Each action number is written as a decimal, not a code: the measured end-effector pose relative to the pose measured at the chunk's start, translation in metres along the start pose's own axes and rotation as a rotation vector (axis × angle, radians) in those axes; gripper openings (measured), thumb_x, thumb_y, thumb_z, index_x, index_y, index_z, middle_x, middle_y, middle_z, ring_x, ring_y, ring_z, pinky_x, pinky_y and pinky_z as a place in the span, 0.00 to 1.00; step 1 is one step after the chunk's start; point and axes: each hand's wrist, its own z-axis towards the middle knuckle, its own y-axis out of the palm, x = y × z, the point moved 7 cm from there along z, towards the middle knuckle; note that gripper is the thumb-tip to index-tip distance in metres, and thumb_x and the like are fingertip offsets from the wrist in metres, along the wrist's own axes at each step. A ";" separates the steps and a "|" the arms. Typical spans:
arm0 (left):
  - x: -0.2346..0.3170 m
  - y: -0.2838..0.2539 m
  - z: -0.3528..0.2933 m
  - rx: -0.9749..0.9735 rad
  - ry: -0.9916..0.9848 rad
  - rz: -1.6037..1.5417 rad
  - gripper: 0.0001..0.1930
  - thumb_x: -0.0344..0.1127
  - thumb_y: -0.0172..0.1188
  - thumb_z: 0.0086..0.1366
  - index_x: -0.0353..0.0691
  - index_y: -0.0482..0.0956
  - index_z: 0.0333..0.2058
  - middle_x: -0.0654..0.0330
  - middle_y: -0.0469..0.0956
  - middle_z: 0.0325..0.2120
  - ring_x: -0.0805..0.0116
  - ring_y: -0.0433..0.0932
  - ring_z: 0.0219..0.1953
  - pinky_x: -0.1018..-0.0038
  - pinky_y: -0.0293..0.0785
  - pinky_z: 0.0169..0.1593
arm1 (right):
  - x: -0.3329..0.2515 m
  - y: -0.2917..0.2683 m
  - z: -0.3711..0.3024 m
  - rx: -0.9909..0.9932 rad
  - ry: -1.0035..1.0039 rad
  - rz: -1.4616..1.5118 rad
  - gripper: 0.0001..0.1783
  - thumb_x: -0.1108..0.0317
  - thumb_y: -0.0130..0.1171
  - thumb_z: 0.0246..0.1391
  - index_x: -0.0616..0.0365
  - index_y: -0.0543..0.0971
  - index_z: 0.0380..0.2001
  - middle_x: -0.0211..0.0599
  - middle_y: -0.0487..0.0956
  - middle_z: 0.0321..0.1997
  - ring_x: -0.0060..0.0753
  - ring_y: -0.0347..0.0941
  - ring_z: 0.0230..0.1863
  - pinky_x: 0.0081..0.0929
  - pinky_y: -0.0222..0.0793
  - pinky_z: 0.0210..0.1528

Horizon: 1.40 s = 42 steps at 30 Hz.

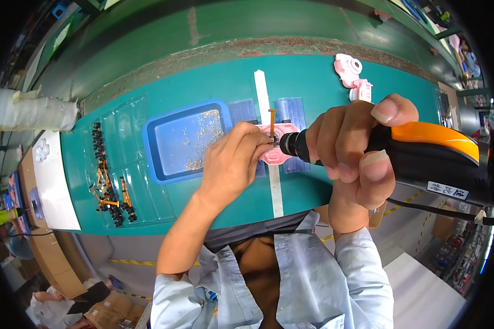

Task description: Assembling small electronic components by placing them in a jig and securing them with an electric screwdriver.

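In the head view, a black-and-orange electric screwdriver is gripped by the right hand, its tip set against a pink plastic toy housing on the teal desk. The housing is pinched by the left hand. Just left, a blue rectangular plastic tray of small screws is seen.

open green belt far of the blue tray, free for passing. left blocked by clear blister tray with black and orange parts. right far corner taken by pink toy cameras. middle crowded: left hand, pink housing and power screwdriver touching together. white tape strip flat, no hindrance. near edge right of the strip bare.
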 end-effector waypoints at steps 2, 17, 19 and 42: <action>0.000 0.000 0.000 -0.016 -0.005 0.007 0.05 0.28 0.63 0.57 0.39 0.77 0.31 0.63 0.73 0.32 0.65 0.72 0.23 0.72 0.69 0.29 | 0.001 -0.002 -0.001 0.016 0.002 -0.013 0.25 0.68 0.52 0.56 0.50 0.63 0.57 0.22 0.67 0.15 0.17 0.61 0.13 0.17 0.55 0.17; -0.006 -0.007 0.003 -0.030 -0.041 0.008 0.17 0.38 0.71 0.49 0.38 0.77 0.35 0.62 0.71 0.35 0.63 0.72 0.28 0.70 0.71 0.33 | 0.013 0.002 -0.001 0.104 0.034 -0.109 0.21 0.73 0.53 0.52 0.56 0.68 0.51 0.27 0.66 0.15 0.20 0.58 0.12 0.18 0.56 0.16; -0.008 -0.013 0.006 0.046 -0.046 0.007 0.23 0.42 0.74 0.45 0.38 0.78 0.38 0.62 0.71 0.37 0.62 0.72 0.31 0.69 0.71 0.35 | 0.017 0.002 -0.001 0.115 0.041 -0.122 0.21 0.74 0.53 0.52 0.57 0.68 0.50 0.27 0.65 0.14 0.20 0.58 0.12 0.18 0.56 0.15; -0.013 -0.005 -0.002 -0.080 -0.056 0.093 0.33 0.50 0.73 0.42 0.39 0.76 0.45 0.61 0.70 0.45 0.57 0.72 0.40 0.65 0.68 0.46 | 0.044 0.018 0.003 0.083 0.128 -0.179 0.16 0.84 0.51 0.45 0.61 0.70 0.40 0.32 0.67 0.17 0.23 0.59 0.13 0.20 0.59 0.16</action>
